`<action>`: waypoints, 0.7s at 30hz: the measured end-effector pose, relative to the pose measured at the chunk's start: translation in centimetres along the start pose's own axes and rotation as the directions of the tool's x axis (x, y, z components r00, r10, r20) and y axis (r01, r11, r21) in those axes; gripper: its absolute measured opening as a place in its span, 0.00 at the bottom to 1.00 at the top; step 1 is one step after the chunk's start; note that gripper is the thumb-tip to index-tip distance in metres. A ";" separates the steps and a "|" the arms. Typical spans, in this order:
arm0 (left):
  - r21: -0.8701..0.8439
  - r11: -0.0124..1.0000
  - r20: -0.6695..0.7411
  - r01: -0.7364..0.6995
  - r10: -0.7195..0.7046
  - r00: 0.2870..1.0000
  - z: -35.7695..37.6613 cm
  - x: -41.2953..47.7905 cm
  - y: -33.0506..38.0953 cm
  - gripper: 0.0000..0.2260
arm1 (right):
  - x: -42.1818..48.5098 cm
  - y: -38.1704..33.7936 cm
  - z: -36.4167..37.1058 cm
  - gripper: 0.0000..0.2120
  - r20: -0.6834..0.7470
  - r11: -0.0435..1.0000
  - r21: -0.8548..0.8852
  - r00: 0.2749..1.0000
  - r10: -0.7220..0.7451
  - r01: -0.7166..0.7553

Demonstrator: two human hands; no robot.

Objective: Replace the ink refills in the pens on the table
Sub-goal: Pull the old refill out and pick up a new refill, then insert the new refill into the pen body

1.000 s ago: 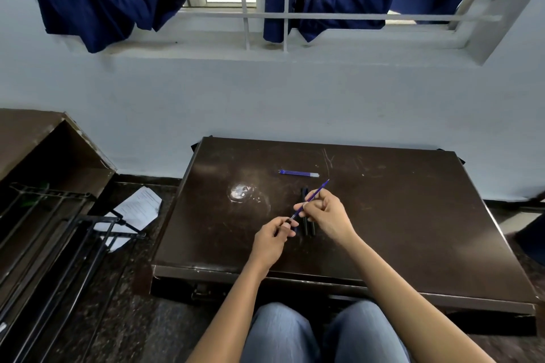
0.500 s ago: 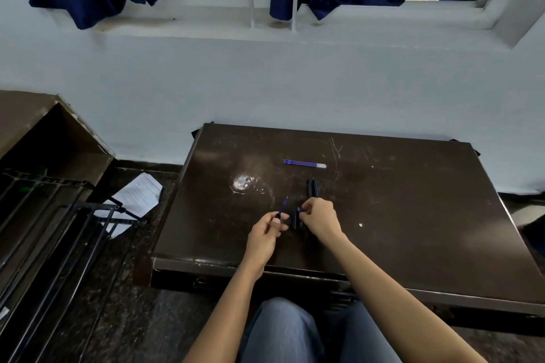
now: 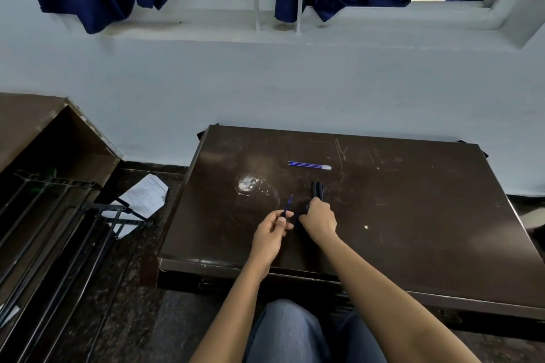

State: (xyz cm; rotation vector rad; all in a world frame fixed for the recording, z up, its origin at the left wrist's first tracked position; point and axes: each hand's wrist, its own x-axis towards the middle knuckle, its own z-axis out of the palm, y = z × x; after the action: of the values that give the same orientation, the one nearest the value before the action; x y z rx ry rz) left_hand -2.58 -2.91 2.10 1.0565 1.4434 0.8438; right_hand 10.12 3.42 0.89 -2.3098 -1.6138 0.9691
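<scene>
My left hand (image 3: 272, 230) pinches a thin blue refill (image 3: 288, 204) that points up and away over the dark brown table (image 3: 413, 215). Just to its right, my right hand (image 3: 320, 219) lies low on the table with its fingers curled round a black pen (image 3: 300, 222), mostly hidden under the hand. More black pens (image 3: 318, 189) lie side by side just beyond the right hand's knuckles. Two or three spare blue refills (image 3: 309, 165) lie together further back on the table.
A shiny clear wrapper (image 3: 249, 184) sits left of the pens. Off the table's left edge are loose papers (image 3: 146, 194) on the floor, a black metal rack (image 3: 59, 230) and a brown cabinet (image 3: 35, 127). The wall stands right behind the table.
A second ago both hands held the blue refill raised over the pens. The right hand has let go and dropped onto the black pens; the left hand keeps the refill.
</scene>
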 end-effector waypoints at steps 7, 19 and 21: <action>-0.014 1.000 0.026 -0.002 0.002 1.000 0.7 -1.3 2.1 0.12 | -1.9 -0.5 -5.0 0.14 0.226 0.306 0.929 0.974 -0.027 -0.207; 0.099 0.991 0.081 -0.093 0.085 0.993 2.2 -4.6 4.2 0.13 | -7.0 1.2 -9.3 0.16 0.176 -0.007 0.983 0.960 -0.216 -0.182; 0.104 0.988 0.079 -0.115 0.107 0.991 2.2 -5.2 4.7 0.14 | -7.7 1.3 -9.7 0.16 0.145 -0.003 0.989 0.960 -0.240 -0.150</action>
State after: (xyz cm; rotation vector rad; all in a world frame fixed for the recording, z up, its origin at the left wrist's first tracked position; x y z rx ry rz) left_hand 0.28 -6.31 7.97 1.2472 1.3916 0.8048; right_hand 15.23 -1.77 11.03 -0.9884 -0.4292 1.6890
